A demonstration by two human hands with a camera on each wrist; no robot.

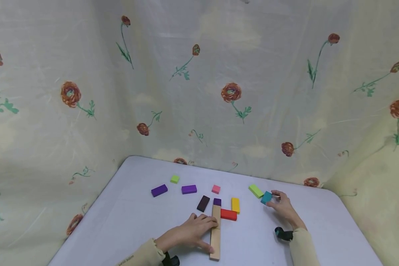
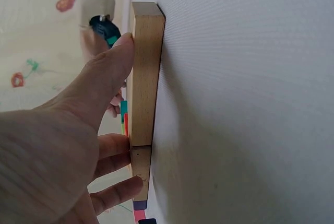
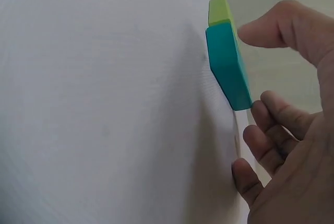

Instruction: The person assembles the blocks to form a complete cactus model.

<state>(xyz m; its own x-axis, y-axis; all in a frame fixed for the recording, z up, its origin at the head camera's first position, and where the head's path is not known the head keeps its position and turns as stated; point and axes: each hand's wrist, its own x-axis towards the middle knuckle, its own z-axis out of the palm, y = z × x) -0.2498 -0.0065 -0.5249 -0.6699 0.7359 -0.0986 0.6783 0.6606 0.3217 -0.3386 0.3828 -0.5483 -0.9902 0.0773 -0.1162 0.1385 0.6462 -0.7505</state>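
Note:
Two plain wooden blocks (image 1: 215, 240) lie end to end in a line, with a dark purple block (image 1: 217, 202) at their far end. My left hand (image 1: 194, 229) rests along this line, its thumb on the near, longer block and its fingertips at the shorter one (image 2: 140, 169). Thumb and fingers are spread, not wrapped round the wood. At the right, my right hand (image 1: 284, 207) holds a teal block (image 3: 227, 67) between thumb and index finger, at its two ends. Right beside the teal block sits a lime green block (image 1: 256, 191).
A red block (image 1: 228, 214) adjoins the wooden line, with a yellow block (image 1: 235, 205) behind it. Around them lie a black block (image 1: 203, 203), a pink block (image 1: 216, 189), two purple blocks (image 1: 189, 189) and a small green block (image 1: 174, 179). Flowered cloth (image 1: 199, 103) hangs behind the white table (image 1: 126, 221).

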